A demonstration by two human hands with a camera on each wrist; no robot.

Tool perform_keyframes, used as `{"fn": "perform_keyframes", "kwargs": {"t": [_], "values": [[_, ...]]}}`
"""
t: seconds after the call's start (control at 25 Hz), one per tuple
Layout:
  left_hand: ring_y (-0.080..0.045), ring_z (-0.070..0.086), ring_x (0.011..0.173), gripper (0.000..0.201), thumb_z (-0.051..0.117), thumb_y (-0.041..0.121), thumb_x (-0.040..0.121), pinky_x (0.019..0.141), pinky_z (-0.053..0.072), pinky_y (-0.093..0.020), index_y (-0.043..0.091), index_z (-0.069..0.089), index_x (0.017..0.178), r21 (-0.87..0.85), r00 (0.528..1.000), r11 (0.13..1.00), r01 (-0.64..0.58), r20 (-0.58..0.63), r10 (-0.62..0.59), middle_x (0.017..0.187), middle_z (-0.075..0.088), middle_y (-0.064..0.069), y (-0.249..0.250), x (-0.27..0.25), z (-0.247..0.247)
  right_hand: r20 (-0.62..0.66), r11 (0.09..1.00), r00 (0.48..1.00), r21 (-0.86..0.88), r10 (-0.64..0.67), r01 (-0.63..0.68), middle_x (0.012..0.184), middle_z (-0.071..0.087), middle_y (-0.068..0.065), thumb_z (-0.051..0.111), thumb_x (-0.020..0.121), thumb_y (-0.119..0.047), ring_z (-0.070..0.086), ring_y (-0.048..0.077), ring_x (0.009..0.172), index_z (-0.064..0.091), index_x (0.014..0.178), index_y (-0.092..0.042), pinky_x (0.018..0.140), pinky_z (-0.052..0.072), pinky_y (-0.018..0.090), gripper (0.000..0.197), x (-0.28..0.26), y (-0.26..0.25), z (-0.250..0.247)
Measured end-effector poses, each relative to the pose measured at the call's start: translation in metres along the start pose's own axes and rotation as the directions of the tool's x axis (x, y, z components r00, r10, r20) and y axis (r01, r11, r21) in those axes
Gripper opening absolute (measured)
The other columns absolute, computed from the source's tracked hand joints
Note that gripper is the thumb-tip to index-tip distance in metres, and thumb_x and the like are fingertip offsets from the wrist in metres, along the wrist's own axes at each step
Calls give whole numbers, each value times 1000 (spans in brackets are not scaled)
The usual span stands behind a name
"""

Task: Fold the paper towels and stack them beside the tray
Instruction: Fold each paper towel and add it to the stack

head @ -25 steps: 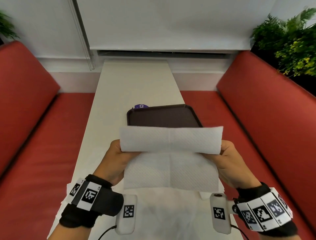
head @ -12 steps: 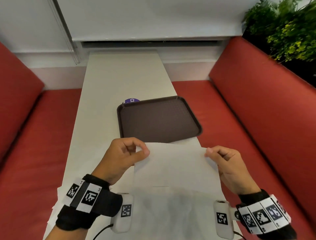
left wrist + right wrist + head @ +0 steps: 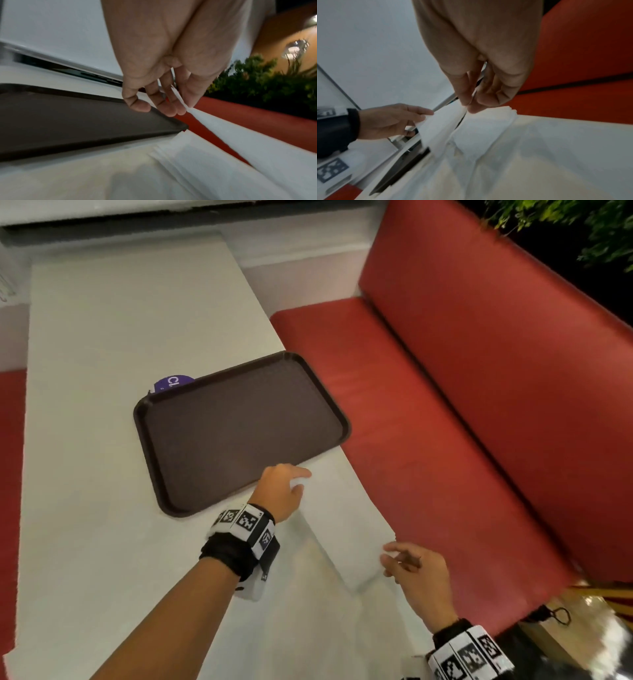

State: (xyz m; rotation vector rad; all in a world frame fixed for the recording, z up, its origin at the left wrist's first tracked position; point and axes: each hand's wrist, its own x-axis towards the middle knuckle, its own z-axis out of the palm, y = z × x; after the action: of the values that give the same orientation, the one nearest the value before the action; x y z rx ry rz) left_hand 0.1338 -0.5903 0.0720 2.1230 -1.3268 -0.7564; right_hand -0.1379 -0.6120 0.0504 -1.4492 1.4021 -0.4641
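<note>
Paper towel: white, thin, limp, folded flat; held stretched just above table, right of tray's near corner, close to table's right edge. Left hand pinches far corner between thumb and fingers; right hand pinches near corner. Tray: dark brown, bare. Risks, judged: uneven release lets fold spring open; towel may land skewed, overhang edge, slip onto red bench.
</note>
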Motion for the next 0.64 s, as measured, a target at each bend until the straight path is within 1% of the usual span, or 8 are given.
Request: {"fn": "perform_keyframes", "kwargs": {"t": [0.12,0.24,0.32,0.36,0.4,0.48,0.56,0.64], "values": [[-23,42,129,42,49,11,92,110,31,-43,20,50,132,200,986,979,38,150,-69,139,47,-1,8,27,21,-82,998,996,-44,43,-47,58,65,4,74,79,-5,66,19,57,70,80,-28,54,48,15,23,24,11,8],[-21,35,133,46,45,16,94,106,29,-47,22,37,139,416,944,909,28,288,-161,146,32,1,8,44,39,-84,988,993,-130,77,-88,56,63,-3,73,81,-8,64,7,52,71,87,-26,57,47,8,19,40,17,15],[-21,34,132,49,47,16,93,103,30,-48,25,34,139,461,920,887,34,332,-208,146,26,2,3,47,47,-81,976,992,-188,93,-107,50,60,-8,71,83,-14,63,7,52,72,93,-26,71,52,18,16,45,23,18],[-22,34,132,51,48,15,92,102,30,-48,27,33,139,465,915,884,41,337,-220,146,24,2,0,47,50,-77,971,993,-212,91,-106,49,57,-8,70,83,-17,61,9,52,72,95,-28,76,52,23,16,46,25,20],[-22,34,131,54,50,14,91,102,30,-47,30,31,140,468,916,883,43,334,-221,146,22,2,-2,46,50,-77,966,994,-240,78,-94,47,53,-8,69,84,-19,57,8,51,72,98,-29,75,50,21,17,45,26,20],[-24,35,130,57,51,13,90,103,31,-47,33,31,140,449,931,892,45,305,-201,145,21,-1,-2,41,47,-81,954,996,-297,25,-48,41,39,-10,68,85,-21,45,4,45,73,102,-27,64,40,9,19,41,22,18],[-26,44,121,54,53,15,89,104,36,-45,34,37,138,327,965,942,69,216,-146,141,27,-3,-3,26,34,-64,942,996,-335,-63,38,36,33,-8,67,87,-22,41,8,42,74,102,-25,57,34,6,17,32,10,14],[-23,53,107,46,56,19,89,100,42,-39,31,47,132,147,987,984,96,111,-113,130,38,-3,-11,-4,16,-8,928,989,-346,-148,136,37,33,-9,69,86,-20,41,8,43,74,98,-23,54,36,6,14,16,-2,17]]}}
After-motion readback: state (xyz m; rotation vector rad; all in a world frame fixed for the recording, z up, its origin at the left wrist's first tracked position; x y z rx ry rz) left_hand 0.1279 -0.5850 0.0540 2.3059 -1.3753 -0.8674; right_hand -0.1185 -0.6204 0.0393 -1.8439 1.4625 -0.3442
